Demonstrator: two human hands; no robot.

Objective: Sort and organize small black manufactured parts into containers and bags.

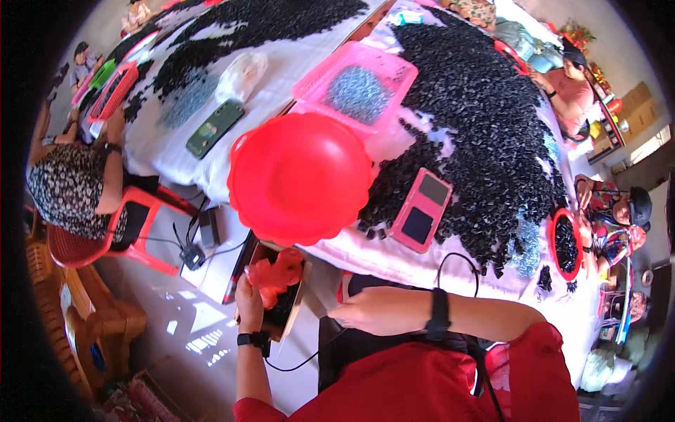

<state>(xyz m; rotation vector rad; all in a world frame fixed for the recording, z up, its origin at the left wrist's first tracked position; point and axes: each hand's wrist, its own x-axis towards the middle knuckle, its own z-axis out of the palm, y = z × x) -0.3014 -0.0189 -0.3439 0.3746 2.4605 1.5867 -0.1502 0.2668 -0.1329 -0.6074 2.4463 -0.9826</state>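
While your left hand point(249, 304) is clamped on the left side of the bag point(281, 273), the bag sits above an open wooden box point(291, 322), just off the near edge of the counter point(337, 254). It looks thin and crumpled, bunched into loose folds, paler pink toward your fingers and deeper orange-red low down and to the right. Dark contents show in the box below it. Your right hand point(369, 311) is to the right, well apart from the bag, its fingers curled low in front of you; you cannot tell whether they grip anything. On the counter beyond the bag is a red basin point(299, 176), wide and scalloped at the rim. Farther off, a pink basket point(307, 90) holds pale blue bits. To the right, black pieces point(485, 133) spread in a broad heap, and a green phone point(215, 129) lies left of the basin.
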